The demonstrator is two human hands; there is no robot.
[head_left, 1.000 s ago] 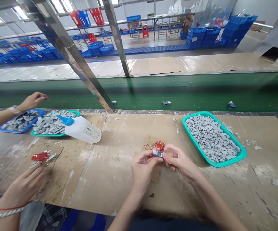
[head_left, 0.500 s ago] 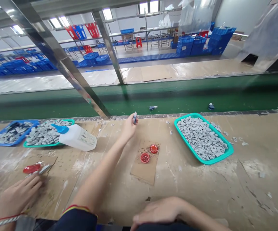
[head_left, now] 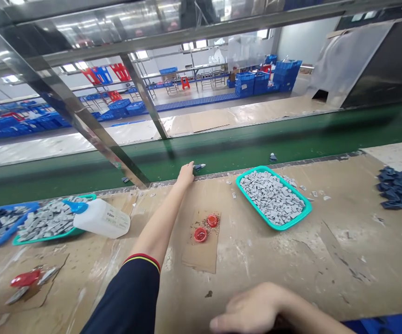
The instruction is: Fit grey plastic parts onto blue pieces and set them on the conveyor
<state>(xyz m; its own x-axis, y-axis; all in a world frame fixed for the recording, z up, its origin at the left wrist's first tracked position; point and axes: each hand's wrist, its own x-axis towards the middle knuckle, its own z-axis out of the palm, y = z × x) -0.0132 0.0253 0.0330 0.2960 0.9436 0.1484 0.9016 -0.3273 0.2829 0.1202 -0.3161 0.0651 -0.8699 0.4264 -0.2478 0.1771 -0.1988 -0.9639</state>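
Taking the teal tray (head_left: 295,221) full of small grey parts (head_left: 272,197) as the reference point here. Got the left hand (head_left: 186,174) stretched way out, up and left of that tray, right at the near edge of the green conveyor belt (head_left: 242,144). Fingers (head_left: 190,166) straight and roughly together, clamped on nothing — just pointing at a little grey-blue part (head_left: 199,166) lying on the belt at the fingertips. Can't tell whether touching it or just short of it. Dark sleeve (head_left: 131,297) with a red-and-yellow cuff well left of the tray, toward the near side. Got the right hand (head_left: 256,308) parked low at the near table edge, straight down from the tray, palm down, partly cut off by the frame; can't tell whether curled on anything. Just left of the tray, on its near side: a scrap of cardboard (head_left: 201,257) with 2 red caps (head_left: 201,234) on it, open side up. Further left of the tray, a white glue bottle (head_left: 103,223) with a blue nozzle lying on its side. Behind the tray, 1 more small part (head_left: 273,157) on the belt. Off to the tray's right — a heap of dark blue parts (head_left: 400,188) on the bench.
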